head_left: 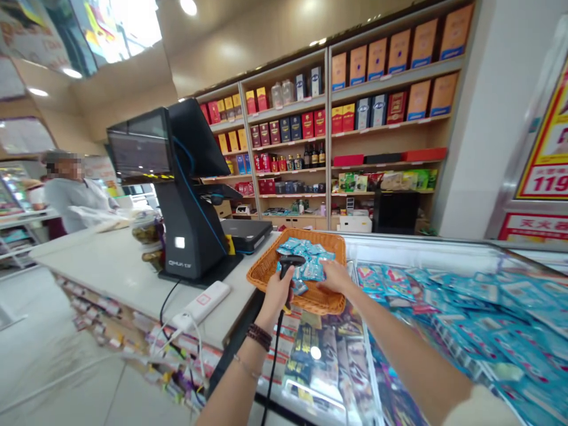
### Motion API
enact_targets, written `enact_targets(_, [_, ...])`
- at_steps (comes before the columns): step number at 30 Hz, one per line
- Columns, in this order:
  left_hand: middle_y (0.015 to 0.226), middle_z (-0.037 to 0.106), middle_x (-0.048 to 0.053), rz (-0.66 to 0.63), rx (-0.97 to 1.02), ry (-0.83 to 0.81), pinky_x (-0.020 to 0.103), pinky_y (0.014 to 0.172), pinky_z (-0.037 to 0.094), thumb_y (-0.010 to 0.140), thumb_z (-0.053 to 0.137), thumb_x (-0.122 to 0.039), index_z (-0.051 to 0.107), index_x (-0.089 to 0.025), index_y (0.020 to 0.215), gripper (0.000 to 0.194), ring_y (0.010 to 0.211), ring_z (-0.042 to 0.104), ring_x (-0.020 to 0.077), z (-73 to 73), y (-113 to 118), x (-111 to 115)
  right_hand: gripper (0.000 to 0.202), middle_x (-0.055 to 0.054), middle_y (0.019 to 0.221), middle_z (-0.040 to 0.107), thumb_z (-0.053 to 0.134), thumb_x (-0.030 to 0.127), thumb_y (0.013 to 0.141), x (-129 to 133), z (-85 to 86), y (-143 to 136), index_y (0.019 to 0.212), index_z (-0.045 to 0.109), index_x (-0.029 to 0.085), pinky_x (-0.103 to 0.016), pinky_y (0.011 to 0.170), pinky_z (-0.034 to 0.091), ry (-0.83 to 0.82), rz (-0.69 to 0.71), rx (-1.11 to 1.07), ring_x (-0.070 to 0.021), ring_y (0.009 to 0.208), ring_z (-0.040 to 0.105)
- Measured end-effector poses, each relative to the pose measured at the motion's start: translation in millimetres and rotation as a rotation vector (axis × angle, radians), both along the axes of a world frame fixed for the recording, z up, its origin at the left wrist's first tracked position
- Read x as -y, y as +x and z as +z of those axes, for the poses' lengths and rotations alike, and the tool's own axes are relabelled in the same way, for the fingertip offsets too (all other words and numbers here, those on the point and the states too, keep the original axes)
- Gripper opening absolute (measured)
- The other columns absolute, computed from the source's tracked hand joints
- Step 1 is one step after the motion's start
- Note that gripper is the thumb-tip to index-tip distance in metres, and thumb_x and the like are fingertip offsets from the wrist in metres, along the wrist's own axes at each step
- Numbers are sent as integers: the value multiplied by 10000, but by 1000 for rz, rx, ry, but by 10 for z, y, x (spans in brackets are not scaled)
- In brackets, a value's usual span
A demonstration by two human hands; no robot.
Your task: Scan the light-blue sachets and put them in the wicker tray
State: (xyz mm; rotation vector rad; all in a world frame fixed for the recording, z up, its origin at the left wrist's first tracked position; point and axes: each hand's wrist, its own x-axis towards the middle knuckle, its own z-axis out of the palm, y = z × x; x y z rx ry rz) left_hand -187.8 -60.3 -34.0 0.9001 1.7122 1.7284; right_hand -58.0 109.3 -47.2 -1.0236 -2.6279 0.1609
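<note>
My left hand (280, 289) is closed round the grip of a black barcode scanner (291, 260), whose cable hangs down below my wrist. The scanner's head is over a woven orange-brown basket (332, 303). Inside the basket lies a loose heap of small blue packets (298, 244). My right hand (335, 278) reaches in over the basket's right side, its fingers closed at the edge of the heap on a blue packet (314, 270). The fingertips are partly hidden among the packets.
A checkout terminal (190, 236) stands left of the basket on the white counter (110, 260), with a white power strip (206, 305) before it. A freezer case with blue packages (488, 319) is at right. A person (73, 192) stands far left; shelves of boxes (306, 124) are behind.
</note>
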Motion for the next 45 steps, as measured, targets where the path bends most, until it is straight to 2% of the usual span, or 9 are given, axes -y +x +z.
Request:
enact_targets(5, [506, 528, -24, -4, -5, 31, 236, 355, 320, 839, 696, -699, 501, -219, 656, 550, 338, 450, 100, -12, 10, 24, 292, -118, 1316, 750, 783, 365, 909, -6, 12, 12, 1164, 797, 224, -385, 1079, 463, -20, 25, 4, -306, 1277, 655])
enact_targets(9, [505, 533, -28, 1, -3, 27, 241, 351, 325, 827, 692, -720, 503, -223, 683, 551, 337, 444, 104, -51, -6, 1, 423, -121, 1239, 784, 868, 273, 812, 25, 34, 24, 1221, 776, 213, -379, 1024, 493, -33, 48, -15, -314, 1215, 697])
enact_targets(14, [525, 547, -31, 15, 6, 25, 237, 348, 329, 793, 714, -750, 509, -221, 696, 576, 341, 453, 99, -55, -8, 9, 339, -148, 1175, 798, 929, 266, 706, 85, 31, 48, 1019, 825, 193, -398, 1011, 509, -51, 48, -81, -357, 1187, 713])
enact_targets(18, [476, 488, -47, 27, -5, 6, 228, 364, 328, 846, 695, -704, 500, -220, 663, 553, 340, 438, 94, -2, 45, 47, 311, -134, 1246, 788, 760, 267, 859, 111, -16, 109, 1157, 806, 194, -388, 1022, 521, -70, 3, -253, -317, 1195, 725])
enact_targets(20, [463, 471, -51, 36, -3, -10, 226, 368, 324, 869, 691, -668, 487, -221, 644, 540, 339, 433, 92, 30, 105, 47, 290, -138, 1222, 801, 674, 285, 897, 114, -54, 165, 1133, 816, 192, -434, 1046, 523, -163, -63, -500, -335, 1199, 728])
enact_targets(25, [447, 465, -49, 0, 51, -57, 233, 352, 306, 855, 710, -667, 473, -223, 611, 558, 316, 426, 94, 49, 371, 18, 280, -141, 994, 835, 669, 455, 837, 120, -117, 402, 866, 797, 207, -515, 969, 583, -428, -173, -1044, -382, 1061, 768])
enact_targets(32, [539, 537, -43, -74, -67, 160, 224, 363, 334, 764, 718, -800, 548, -212, 741, 613, 359, 461, 93, 52, 787, 132, 427, -73, 787, 785, 758, 608, 716, 182, -15, 888, 896, 730, 222, -434, 645, 660, -577, -160, -1219, -302, 775, 778])
enact_targets(40, [515, 503, -52, -257, -72, 228, 231, 387, 348, 754, 694, -839, 539, -216, 725, 643, 374, 453, 94, 425, 1351, 109, 352, -34, 720, 727, 788, 508, 675, 203, 129, 1378, 861, 697, 223, -414, 613, 663, -592, -227, -1326, -273, 732, 749])
enact_targets(45, [477, 500, -46, -293, -89, 228, 232, 388, 337, 735, 660, -885, 536, -218, 704, 680, 361, 445, 97, 466, 1624, 20, 313, -28, 729, 733, 772, 465, 689, 143, 202, 1694, 876, 696, 225, -397, 622, 660, -558, -265, -1360, -260, 724, 745])
